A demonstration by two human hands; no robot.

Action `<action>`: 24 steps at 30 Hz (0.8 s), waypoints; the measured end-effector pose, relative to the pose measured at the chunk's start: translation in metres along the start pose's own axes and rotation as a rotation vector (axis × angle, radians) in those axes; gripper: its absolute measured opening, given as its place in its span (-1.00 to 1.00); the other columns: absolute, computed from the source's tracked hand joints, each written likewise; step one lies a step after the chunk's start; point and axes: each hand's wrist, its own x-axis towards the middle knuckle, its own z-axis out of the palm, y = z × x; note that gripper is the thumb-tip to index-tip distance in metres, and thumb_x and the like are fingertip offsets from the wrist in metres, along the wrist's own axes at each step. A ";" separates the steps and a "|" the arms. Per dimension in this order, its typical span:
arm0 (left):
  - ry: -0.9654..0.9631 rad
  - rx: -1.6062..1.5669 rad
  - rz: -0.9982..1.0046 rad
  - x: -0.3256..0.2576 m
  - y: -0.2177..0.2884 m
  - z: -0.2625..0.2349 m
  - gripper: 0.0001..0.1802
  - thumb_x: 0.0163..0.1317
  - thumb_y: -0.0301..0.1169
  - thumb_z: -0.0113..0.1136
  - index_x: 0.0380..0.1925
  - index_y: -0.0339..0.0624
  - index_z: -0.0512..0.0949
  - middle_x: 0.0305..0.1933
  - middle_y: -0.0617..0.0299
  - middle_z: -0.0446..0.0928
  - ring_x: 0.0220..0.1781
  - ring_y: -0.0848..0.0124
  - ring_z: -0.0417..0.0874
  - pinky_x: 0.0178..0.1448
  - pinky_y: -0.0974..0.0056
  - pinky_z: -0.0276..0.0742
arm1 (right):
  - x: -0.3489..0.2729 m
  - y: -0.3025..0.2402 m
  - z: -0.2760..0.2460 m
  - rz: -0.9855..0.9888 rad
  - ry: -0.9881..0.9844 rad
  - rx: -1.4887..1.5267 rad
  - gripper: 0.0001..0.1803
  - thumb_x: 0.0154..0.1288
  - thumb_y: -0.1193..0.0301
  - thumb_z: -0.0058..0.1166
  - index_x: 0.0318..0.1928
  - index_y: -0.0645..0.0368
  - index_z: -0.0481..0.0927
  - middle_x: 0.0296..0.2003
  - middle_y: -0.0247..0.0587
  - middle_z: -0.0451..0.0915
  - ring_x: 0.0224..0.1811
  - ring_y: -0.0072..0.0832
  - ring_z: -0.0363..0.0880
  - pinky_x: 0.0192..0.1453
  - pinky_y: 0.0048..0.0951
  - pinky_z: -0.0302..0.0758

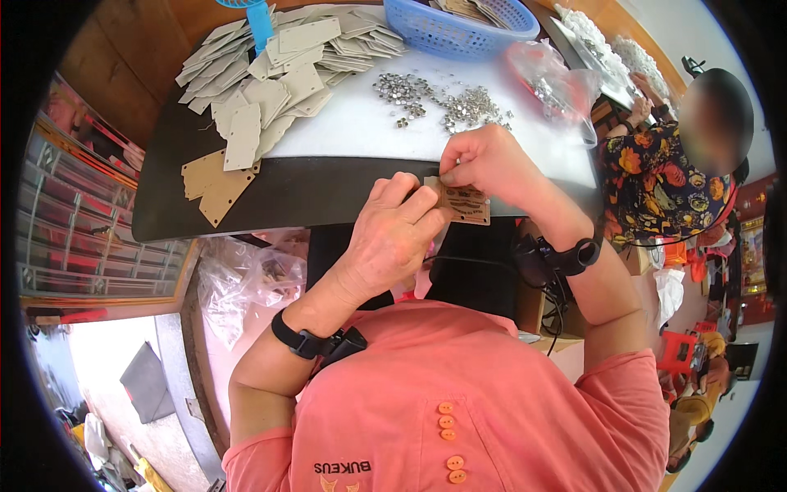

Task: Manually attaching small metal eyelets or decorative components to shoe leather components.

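A small brown printed card (469, 211) with holes near its corners is at the table's front edge. My left hand (395, 230) is closed on the card's left side, fingers curled. Above the card's upper part, my right hand (484, 162) has its thumb and forefinger pinched together; whatever is between them is hidden or too small to name. Just beyond my hands, on the white part of the tabletop, lie two loose heaps of small shiny metal pieces, a left heap (402, 88) and a right heap (471, 108).
Many pale cards (287, 70) are piled at the far left, beside a blue stand (261, 25). Brown cards (217, 184) lie nearer. A blue plastic basket (459, 33) and a clear bag (553, 78) stand at the back. Another person (668, 176) works at the right.
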 end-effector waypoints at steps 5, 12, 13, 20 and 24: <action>-0.017 -0.021 -0.006 0.001 0.000 -0.003 -0.68 -0.12 -0.55 0.32 -0.26 -0.10 0.64 -0.11 0.31 0.56 -0.08 0.23 0.53 -0.07 0.16 0.42 | 0.006 -0.004 -0.002 0.130 -0.071 0.101 -0.89 -0.06 0.49 0.34 -0.45 0.23 0.71 -0.67 -0.25 0.56 -0.68 -0.52 0.50 -0.53 -0.39 0.47; -0.034 -0.040 -0.003 0.005 -0.002 -0.005 -0.65 -0.15 -0.58 0.31 -0.26 -0.11 0.63 -0.10 0.28 0.57 -0.07 0.21 0.53 -0.07 0.15 0.43 | 0.019 -0.012 -0.011 0.196 -0.241 0.163 -0.89 0.01 0.60 0.29 -0.48 0.32 0.59 -0.73 -0.32 0.46 -0.78 -0.62 0.34 -0.70 -0.46 0.31; -0.037 -0.040 0.001 0.006 -0.002 -0.005 -0.65 -0.15 -0.58 0.31 -0.26 -0.11 0.63 -0.10 0.28 0.57 -0.07 0.21 0.53 -0.07 0.15 0.43 | 0.020 -0.012 -0.009 0.195 -0.238 0.167 -0.89 0.01 0.60 0.29 -0.48 0.32 0.59 -0.73 -0.32 0.46 -0.78 -0.62 0.34 -0.70 -0.46 0.31; -0.039 -0.046 -0.001 0.009 -0.002 -0.003 -0.66 -0.14 -0.57 0.33 -0.25 -0.16 0.62 -0.12 0.22 0.55 -0.06 0.18 0.52 -0.06 0.13 0.43 | -0.010 0.001 0.005 -0.056 0.101 -0.112 -0.85 0.05 0.40 0.30 -0.39 0.19 0.63 -0.59 -0.20 0.62 -0.57 -0.26 0.62 -0.44 -0.23 0.52; -0.039 -0.065 -0.038 0.007 0.004 -0.011 -0.66 -0.13 -0.60 0.32 -0.25 -0.17 0.61 -0.11 0.20 0.55 -0.04 0.16 0.52 -0.03 0.11 0.45 | -0.060 -0.006 0.012 -0.383 0.340 -0.455 -0.71 0.07 0.23 0.32 -0.23 0.06 0.60 -0.35 -0.17 0.58 -0.29 -0.13 0.62 -0.20 -0.13 0.51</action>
